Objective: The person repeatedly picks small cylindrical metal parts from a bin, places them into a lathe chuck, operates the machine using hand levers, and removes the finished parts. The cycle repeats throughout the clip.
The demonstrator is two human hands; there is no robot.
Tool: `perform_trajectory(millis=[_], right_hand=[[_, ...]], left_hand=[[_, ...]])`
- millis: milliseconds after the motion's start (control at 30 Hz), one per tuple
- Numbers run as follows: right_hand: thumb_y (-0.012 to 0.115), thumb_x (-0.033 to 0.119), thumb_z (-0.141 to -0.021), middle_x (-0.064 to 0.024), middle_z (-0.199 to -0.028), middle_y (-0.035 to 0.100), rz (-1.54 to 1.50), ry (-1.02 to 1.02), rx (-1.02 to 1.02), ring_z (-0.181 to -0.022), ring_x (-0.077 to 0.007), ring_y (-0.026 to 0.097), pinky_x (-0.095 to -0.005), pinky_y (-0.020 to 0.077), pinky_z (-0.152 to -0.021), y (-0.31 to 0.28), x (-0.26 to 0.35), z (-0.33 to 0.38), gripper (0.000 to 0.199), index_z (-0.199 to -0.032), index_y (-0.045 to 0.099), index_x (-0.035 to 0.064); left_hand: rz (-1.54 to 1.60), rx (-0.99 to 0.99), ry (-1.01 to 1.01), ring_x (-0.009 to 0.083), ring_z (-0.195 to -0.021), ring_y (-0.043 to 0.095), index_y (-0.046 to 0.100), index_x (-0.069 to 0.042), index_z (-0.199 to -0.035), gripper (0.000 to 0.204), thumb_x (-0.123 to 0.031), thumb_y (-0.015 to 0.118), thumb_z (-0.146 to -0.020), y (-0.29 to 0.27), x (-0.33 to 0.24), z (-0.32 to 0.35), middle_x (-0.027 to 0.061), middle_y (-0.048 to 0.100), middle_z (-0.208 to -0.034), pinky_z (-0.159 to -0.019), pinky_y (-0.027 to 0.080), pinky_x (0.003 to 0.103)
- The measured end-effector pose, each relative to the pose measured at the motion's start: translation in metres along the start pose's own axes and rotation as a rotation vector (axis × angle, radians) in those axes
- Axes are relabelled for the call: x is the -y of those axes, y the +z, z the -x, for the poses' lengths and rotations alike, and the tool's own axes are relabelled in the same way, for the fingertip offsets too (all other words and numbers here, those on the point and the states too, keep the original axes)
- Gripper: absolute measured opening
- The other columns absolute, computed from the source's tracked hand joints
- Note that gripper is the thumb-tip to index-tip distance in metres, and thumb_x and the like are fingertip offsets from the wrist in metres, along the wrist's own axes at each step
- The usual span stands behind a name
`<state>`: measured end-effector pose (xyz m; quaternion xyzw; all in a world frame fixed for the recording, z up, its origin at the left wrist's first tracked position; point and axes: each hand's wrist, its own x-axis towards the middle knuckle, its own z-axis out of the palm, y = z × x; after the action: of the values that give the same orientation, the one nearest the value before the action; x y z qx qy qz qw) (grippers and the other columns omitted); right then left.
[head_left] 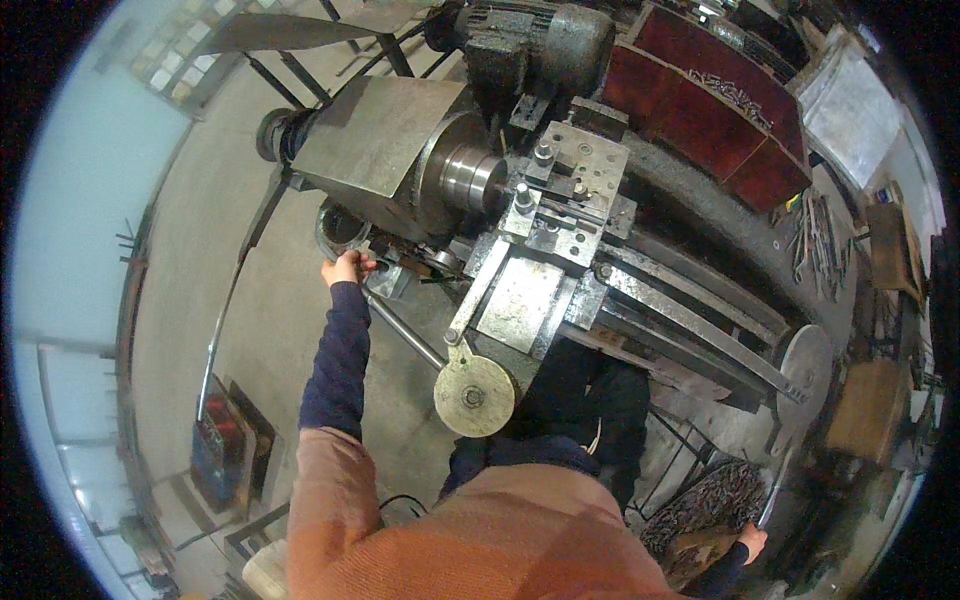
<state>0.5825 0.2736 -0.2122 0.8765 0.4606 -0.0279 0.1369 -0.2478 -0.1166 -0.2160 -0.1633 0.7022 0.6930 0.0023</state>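
Observation:
My left hand is closed around the upper end of a steel lever rod. That rod runs down to a round, dull-yellow metal disc at the front of a small lathe. Low on the right, my right hand grips a long metal lever, which hangs from a grey disc at the bed's far right end. Between them lies the tool slide with bolted blocks. A shiny cylindrical chuck projects from the headstock, close to the slide.
A dark, greasy motor sits behind the headstock. Red bins with small metal pieces stand at the back right, near several rods. Dark shavings fill a container beside my right hand. A blue-red box is on the left floor.

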Motion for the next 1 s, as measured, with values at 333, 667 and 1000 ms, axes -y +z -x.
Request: perform_trajectory(millis=[333, 667, 1000], right_hand=[[0.049, 0.032, -0.083, -0.0058, -0.122, 0.053, 0.308, -0.113, 0.057, -0.113, -0.0252, 0.05, -0.0476, 0.0323, -0.094, -0.121, 0.095, -0.067, 0.038, -0.116, 0.051, 0.014], [0.062, 0.023, -0.077, -0.0048, -0.13, 0.045, 0.032, -0.154, -0.468, -0.119, -0.0236, 0.043, -0.0449, 0.0401, -0.092, -0.056, 0.084, -0.078, 0.055, -0.128, 0.043, 0.0227], [0.061, 0.015, -0.066, -0.0183, -0.113, 0.057, -0.458, -0.552, -0.211, -0.106, -0.0299, 0.053, -0.0365, 0.0391, -0.091, -0.017, 0.074, 0.029, 0.049, -0.113, 0.056, 0.0013]], left_hand=[[-0.123, -0.026, -0.08, 0.028, -0.043, 0.058, 0.034, 0.014, -0.091, 0.025, 0.005, 0.047, -0.071, -0.005, -0.035, 0.035, 0.0218, 0.056, -0.066, -0.042, 0.053, 0.038], [-0.109, 0.327, 0.182, 0.0286, -0.059, 0.062, 0.043, 0.007, -0.102, 0.038, -0.023, 0.056, -0.081, -0.062, 0.034, -0.052, 0.0201, 0.06, -0.075, -0.051, 0.053, 0.039], [-1.418, 0.464, 0.759, 0.0358, -0.087, 0.06, 0.057, -0.007, -0.102, 0.045, -0.04, 0.061, -0.073, -0.046, 0.092, -0.092, 0.0193, 0.063, -0.089, -0.076, 0.048, 0.043]])
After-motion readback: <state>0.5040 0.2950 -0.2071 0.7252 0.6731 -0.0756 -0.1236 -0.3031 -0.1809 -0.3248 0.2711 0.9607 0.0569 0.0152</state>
